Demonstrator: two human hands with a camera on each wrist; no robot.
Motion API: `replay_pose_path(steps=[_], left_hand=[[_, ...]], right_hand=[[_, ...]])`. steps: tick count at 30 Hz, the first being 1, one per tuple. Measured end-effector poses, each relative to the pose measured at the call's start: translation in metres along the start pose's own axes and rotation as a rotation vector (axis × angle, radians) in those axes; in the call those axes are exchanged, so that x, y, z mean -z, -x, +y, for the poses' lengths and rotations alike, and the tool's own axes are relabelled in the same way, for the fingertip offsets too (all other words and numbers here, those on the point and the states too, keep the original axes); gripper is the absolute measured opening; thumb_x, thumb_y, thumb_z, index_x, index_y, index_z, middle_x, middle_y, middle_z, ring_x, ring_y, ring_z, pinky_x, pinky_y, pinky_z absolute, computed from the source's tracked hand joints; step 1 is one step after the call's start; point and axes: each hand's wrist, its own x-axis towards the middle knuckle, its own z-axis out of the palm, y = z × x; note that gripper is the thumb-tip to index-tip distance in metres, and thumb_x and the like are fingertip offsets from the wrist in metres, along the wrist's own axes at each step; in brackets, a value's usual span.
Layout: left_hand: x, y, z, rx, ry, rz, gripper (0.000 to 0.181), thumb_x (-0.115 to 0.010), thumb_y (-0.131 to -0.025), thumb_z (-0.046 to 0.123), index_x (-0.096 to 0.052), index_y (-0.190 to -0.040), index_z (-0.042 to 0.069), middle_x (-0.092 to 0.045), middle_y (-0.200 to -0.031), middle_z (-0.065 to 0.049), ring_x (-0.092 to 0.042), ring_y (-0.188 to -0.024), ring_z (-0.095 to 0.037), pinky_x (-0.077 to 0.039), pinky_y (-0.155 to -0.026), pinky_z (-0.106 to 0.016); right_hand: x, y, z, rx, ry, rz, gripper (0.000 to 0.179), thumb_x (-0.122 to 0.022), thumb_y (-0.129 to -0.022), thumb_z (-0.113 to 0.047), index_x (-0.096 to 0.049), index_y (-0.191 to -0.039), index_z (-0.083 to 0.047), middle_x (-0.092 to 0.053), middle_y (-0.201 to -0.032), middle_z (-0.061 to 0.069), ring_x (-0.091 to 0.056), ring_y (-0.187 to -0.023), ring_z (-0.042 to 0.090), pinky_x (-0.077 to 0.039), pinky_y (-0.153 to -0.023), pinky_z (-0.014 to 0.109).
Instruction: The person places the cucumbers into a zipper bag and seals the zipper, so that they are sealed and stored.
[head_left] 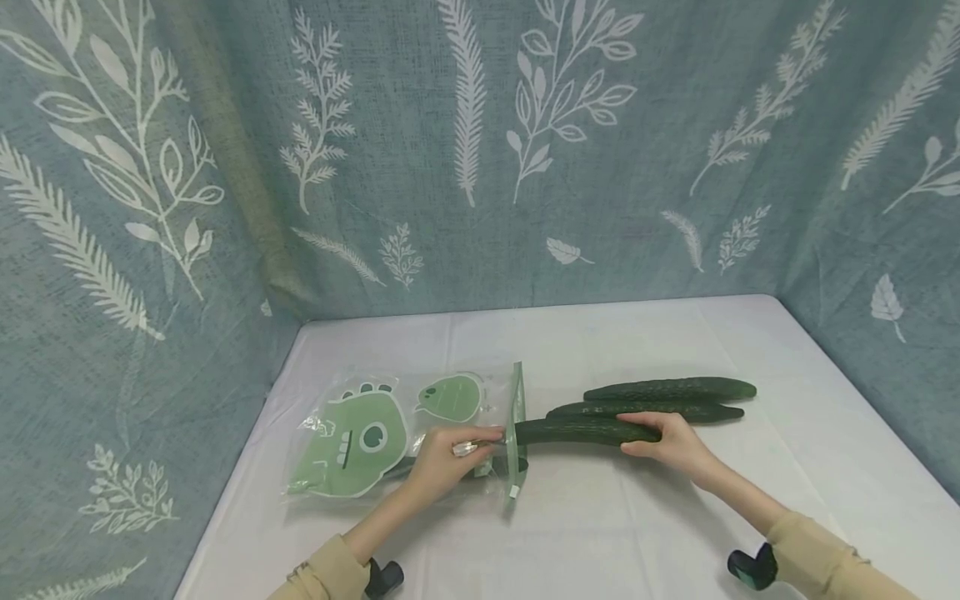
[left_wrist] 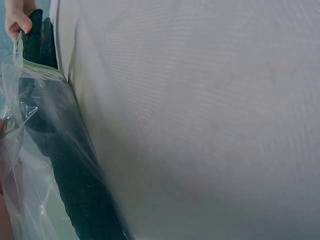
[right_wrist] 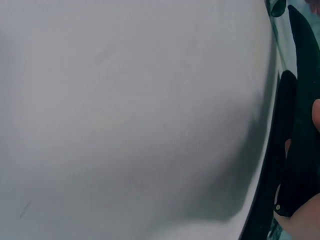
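A clear zip bag [head_left: 367, 442] with a green cartoon print lies flat on the left, its green-edged mouth facing right. My left hand [head_left: 441, 457] pinches the bag near that mouth. In the left wrist view, a dark green cucumber [left_wrist: 85, 195] lies inside the bag, seen through the plastic. My right hand [head_left: 671, 448] grips another cucumber [head_left: 573, 430] by its right end, fingers over the top and thumb on the near side. The left tip of this cucumber is at the bag's mouth, beside my left fingertips.
Just behind the held cucumber, two more cucumbers lie side by side, a farther one [head_left: 667, 389] and a nearer one [head_left: 708, 412]. They rest on a white-covered table [head_left: 600, 542]. A blue leaf-patterned curtain [head_left: 420, 167] surrounds the back and sides.
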Motion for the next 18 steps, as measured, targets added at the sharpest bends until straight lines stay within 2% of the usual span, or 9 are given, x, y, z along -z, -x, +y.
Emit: replay_pose_path(steps=[6, 13, 18], left_hand=[[0.001, 0.000, 0.003, 0.028, -0.013, 0.000, 0.022, -0.073, -0.079, 0.001, -0.074, -0.099, 0.009, -0.072, -0.106, -0.006, -0.070, -0.098, -0.022, -0.056, -0.087, -0.026], [0.000, -0.001, 0.006, 0.053, -0.030, -0.003, 0.021, -0.070, -0.078, -0.006, -0.072, -0.098, 0.000, -0.071, -0.105, -0.013, -0.069, -0.098, -0.030, -0.058, -0.085, -0.030], [0.000, -0.001, 0.007, 0.049, -0.024, -0.006, 0.021, -0.070, -0.079, -0.004, -0.072, -0.099, 0.002, -0.071, -0.106, -0.011, -0.069, -0.098, -0.028, -0.057, -0.086, -0.030]], right_hand=[[-0.008, -0.003, -0.008, 0.001, -0.011, 0.003, 0.050, -0.073, -0.082, -0.023, -0.060, -0.126, -0.004, -0.057, -0.131, 0.023, -0.047, -0.125, 0.046, -0.046, -0.098, 0.058], [-0.017, -0.006, -0.015, -0.003, -0.047, -0.006, 0.050, -0.073, -0.082, -0.025, -0.059, -0.127, -0.005, -0.055, -0.133, 0.022, -0.046, -0.127, 0.045, -0.045, -0.099, 0.058], [-0.022, -0.007, -0.019, 0.020, -0.051, -0.012, 0.049, -0.073, -0.083, -0.025, -0.060, -0.126, -0.005, -0.056, -0.132, 0.022, -0.046, -0.126, 0.045, -0.045, -0.099, 0.058]])
